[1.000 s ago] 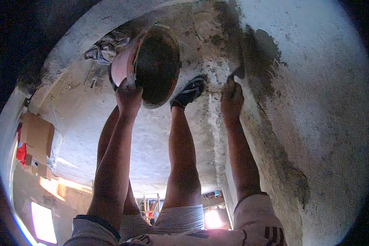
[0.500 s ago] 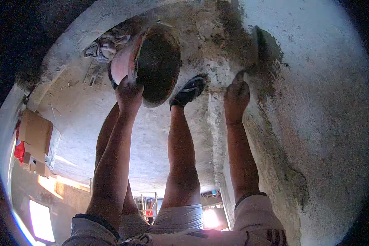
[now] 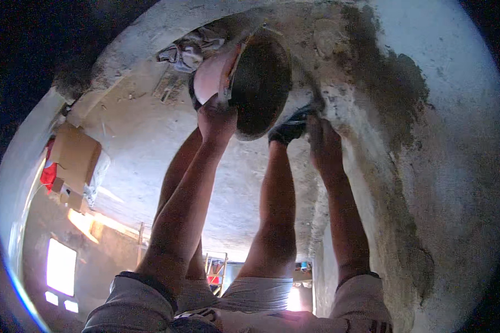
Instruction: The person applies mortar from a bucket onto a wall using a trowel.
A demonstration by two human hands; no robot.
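Note:
My left hand (image 3: 218,117) grips the near rim of a round basin (image 3: 212,75), pinkish outside and dark inside. The basin is tilted so its mouth faces right; what lies inside is too dark to make out. To its right, my right hand (image 3: 325,141) is closed round the handle of a trowel (image 3: 318,100), whose blade is dark and smeared by motion. The trowel is close to the basin's right side, above my shod foot (image 3: 289,129). A dark wet patch of mortar (image 3: 397,77) spreads over the lower wall on the right.
A pale rough wall (image 3: 461,166) rises along my right side. Crumpled cloth (image 3: 189,55) lies beyond the basin on the concrete floor (image 3: 239,200). At the left stand a cardboard box (image 3: 78,155) and a red item (image 3: 48,175). A bright window opening (image 3: 61,266) shows lower left.
My right hand has drawn the trowel away from the wall patch, back toward the basin. My left hand keeps its hold on the rim. The whole view has shifted, so things appear further right.

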